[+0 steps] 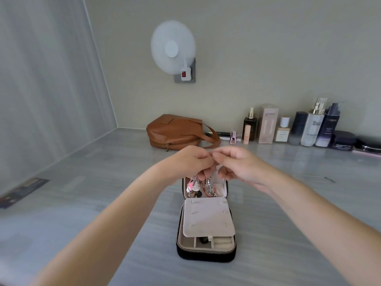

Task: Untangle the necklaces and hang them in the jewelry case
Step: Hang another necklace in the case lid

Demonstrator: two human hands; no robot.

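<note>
Brown bag [175, 131], cosmetic bottles [311, 129], wall fan [172, 47].

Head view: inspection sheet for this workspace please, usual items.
Surface: grey streaked countertop, glossy.
Job's things: jewelry case open flat, padded flap over near half; necklaces tangled, dangling over far half.
Clutter: brown bag and cosmetic bottles along the wall.
Grippers: left hand and right hand pinch the tangle's top, fingertips meeting.
Cables: nothing seen.
Surroundings: wall fan, blurred; dark card far left.
</note>
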